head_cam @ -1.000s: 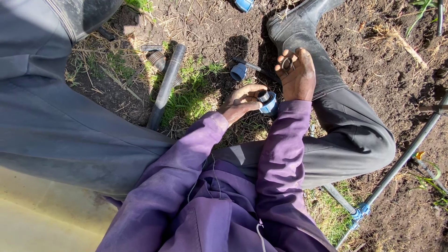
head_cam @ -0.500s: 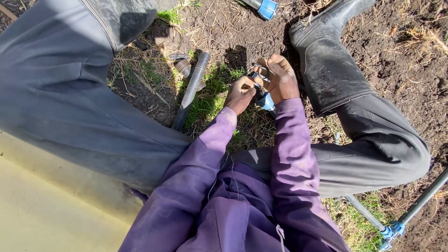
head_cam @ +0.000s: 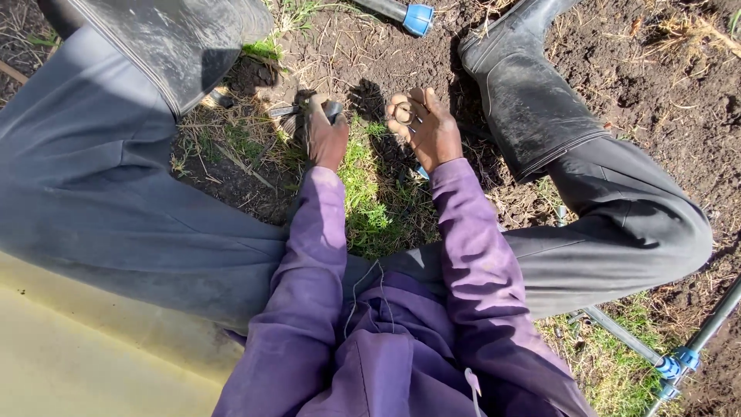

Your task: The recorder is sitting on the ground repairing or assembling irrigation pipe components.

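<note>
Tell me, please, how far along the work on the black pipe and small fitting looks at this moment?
Done: nothing looks joined yet; a blue-capped pipe lies apart at the top, and a blue-jointed pipe lies at lower right. In hand: the left hand grips the black pipe end on the ground, and the right hand holds a small ring-shaped fitting. Left: pipe and fitting are apart.

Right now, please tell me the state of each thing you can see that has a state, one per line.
left hand: closed around a dark pipe piece, low over the grass
dark pipe piece: gripped, one end sticking out of the fist
right hand: palm up, fingers curled around a small ring
small ring: resting in the palm
blue-capped pipe: lying on the soil, untouched
blue pipe joint: connected to dark pipes
</note>
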